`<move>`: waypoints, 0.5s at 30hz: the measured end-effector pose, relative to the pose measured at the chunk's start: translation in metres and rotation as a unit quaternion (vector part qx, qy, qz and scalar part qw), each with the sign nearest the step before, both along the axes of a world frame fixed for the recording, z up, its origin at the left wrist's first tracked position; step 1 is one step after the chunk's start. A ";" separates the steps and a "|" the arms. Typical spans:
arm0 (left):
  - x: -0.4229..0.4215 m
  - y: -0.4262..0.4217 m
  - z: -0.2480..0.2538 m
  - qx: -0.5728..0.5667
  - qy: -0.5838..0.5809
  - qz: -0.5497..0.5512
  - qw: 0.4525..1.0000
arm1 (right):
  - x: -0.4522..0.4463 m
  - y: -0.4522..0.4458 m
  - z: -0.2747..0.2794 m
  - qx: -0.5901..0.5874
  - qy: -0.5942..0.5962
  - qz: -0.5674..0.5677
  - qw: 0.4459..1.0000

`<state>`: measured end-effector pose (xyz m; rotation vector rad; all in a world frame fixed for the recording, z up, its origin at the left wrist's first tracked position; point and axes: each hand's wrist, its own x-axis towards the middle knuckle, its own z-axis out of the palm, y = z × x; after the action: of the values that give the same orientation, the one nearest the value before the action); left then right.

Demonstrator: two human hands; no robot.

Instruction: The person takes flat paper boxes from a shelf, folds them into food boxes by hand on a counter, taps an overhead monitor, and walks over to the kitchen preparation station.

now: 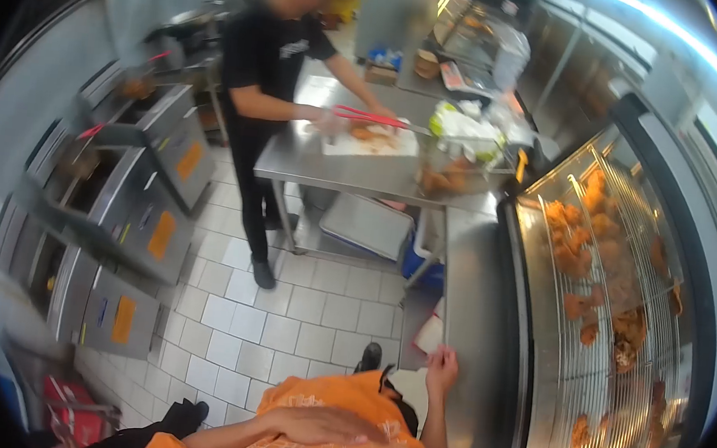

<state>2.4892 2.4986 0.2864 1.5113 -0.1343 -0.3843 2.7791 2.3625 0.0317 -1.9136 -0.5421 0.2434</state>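
Observation:
My left hand (328, 424) lies flat across the front of my orange shirt (309, 395), fingers stretched out, with nothing in it. At the edge of the steel counter (476, 337) is my right hand (443, 368), its fingers curled closed. Whatever those fingers hold, if anything, is too small to make out. Just beyond them, a pale flat item (429, 334) shows beside the counter. To the right of my right hand stands a lit glass warming cabinet (520, 332), with fried chicken pieces (569, 234) on its wire racks.
A co-worker in black (262, 62) stands at a steel table (295, 163), red-handled tongs (372, 117) over a white board (344, 144) with food. Deep fryers (153, 232) line the left. Below the table are trays (367, 225) and a blue bin (417, 259).

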 end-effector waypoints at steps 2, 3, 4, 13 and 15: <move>0.043 0.018 -0.016 0.039 -0.010 -0.002 0.999 | 0.050 0.042 0.008 0.035 -0.022 -0.019 0.999; 0.058 0.030 -0.015 0.080 -0.007 0.007 0.997 | 0.073 0.065 0.016 0.027 -0.050 -0.022 0.998; 0.068 0.041 -0.015 0.117 0.000 0.016 0.993 | 0.090 0.084 0.022 0.015 -0.073 -0.025 0.997; 0.072 0.150 0.015 -0.130 -0.010 0.126 0.984 | 0.178 0.205 0.031 -0.235 -0.177 -0.100 0.950; 0.066 0.169 0.002 -0.112 -0.017 0.138 0.984 | 0.181 0.200 0.020 -0.218 -0.226 -0.089 0.945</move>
<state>2.5551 2.6679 0.2886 1.2930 0.0065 -0.1163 2.9599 2.5627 0.0518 -2.4559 -0.6485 -0.2210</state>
